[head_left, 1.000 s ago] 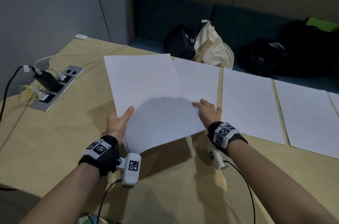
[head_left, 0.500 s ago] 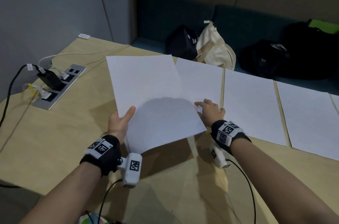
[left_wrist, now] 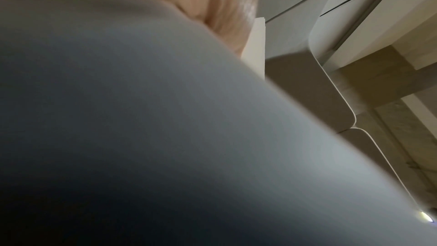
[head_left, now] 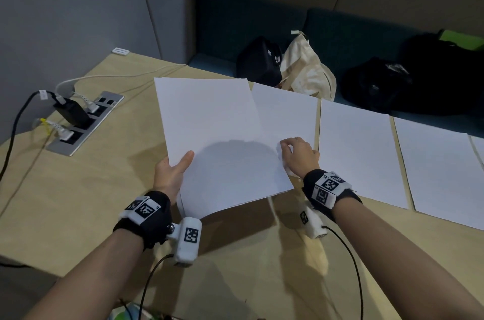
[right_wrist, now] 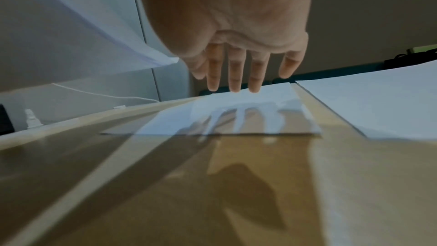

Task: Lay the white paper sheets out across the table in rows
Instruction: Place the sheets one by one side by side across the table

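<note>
- Overhead, a paper stack (head_left: 222,141) is held above the table (head_left: 78,201) by the left hand (head_left: 170,175), thumb on top near the stack's left edge, other fingers hidden beneath.
- The right hand (head_left: 298,156) is seen at the stack's right edge, fingers bent down over the laid sheet (head_left: 286,115); whether anything is pinched cannot be told from this view.
- Three more sheets are laid flat in one row to the right: second sheet (head_left: 358,149), third sheet (head_left: 440,170), and a sliver at the frame edge.
- A power strip (head_left: 83,123) with plugs is set into the table at left; bags (head_left: 288,68) are seen on the bench behind.
- Left wrist view: mostly filled by the blurred underside of the stack (left_wrist: 141,119); a bit of the left hand (left_wrist: 224,6) shows at top, with the stack's edge beside it.
- Right wrist view: right hand (right_wrist: 236,25) is held above the table (right_wrist: 212,194), fingers (right_wrist: 235,74) nearly straight, loosely spread, nothing gripped, tips just above the laid sheet (right_wrist: 248,117); contact cannot be told.
- The stack's corner (right_wrist: 151,59) is seen raised at left; second sheet (right_wrist: 378,104) lies flat at right.
</note>
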Demonstrator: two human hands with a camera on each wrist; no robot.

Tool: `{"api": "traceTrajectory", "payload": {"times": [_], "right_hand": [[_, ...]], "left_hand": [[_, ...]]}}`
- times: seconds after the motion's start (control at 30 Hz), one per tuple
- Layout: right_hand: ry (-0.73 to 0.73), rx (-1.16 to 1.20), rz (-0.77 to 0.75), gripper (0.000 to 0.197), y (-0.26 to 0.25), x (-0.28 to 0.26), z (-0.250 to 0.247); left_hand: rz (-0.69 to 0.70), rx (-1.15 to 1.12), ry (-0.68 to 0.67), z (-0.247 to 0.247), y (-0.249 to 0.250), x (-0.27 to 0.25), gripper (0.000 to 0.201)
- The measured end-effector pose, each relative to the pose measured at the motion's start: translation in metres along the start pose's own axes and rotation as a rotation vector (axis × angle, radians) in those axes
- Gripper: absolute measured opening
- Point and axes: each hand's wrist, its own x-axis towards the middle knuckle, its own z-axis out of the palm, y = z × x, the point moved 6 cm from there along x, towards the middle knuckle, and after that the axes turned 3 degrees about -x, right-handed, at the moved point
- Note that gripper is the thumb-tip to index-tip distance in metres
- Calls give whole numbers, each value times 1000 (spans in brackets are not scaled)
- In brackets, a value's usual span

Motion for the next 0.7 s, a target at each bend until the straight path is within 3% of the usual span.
{"api": "traceTrajectory", "payload": {"times": [0.1, 0.2, 0.33, 0.57, 0.7], "right_hand": [[-161, 334, 11, 38, -15, -5, 1], [-269, 427, 12, 34, -26, -10, 5], [-153, 382, -20, 32, -34, -8, -2], [80, 522, 33, 21, -37, 0, -10], [98, 513, 37, 39, -42, 8, -10]], "left_hand": [[4, 23, -5, 2, 3, -1, 37], [6, 17, -13, 2, 7, -1, 35], [23, 11, -1, -1, 10, 1, 34], [48, -24, 57, -9, 9, 9, 37], [51, -24, 86, -20, 11, 14, 35]]}}
